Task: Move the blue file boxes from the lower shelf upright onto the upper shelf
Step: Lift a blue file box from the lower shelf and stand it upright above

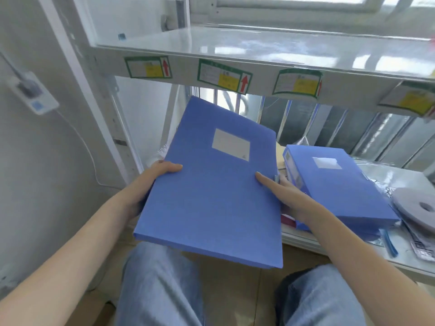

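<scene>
A blue file box [211, 184] is gripped at mid-frame, broad face up, by the left hand [153, 177] and right hand [282, 194] on opposite edges. Its long axis is aimed toward the upper shelf [235, 45] above; tipping upright is judged necessary.

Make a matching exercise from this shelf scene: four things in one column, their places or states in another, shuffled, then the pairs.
Things:
1. held box
2. second box
3. upper shelf
4. grey disc

States:
A. bare and shiny
B. lying flat on the lower shelf
C. gripped by the left hand and right hand
D. at the far right edge

Pairs: 1-C, 2-B, 3-A, 4-D
</scene>
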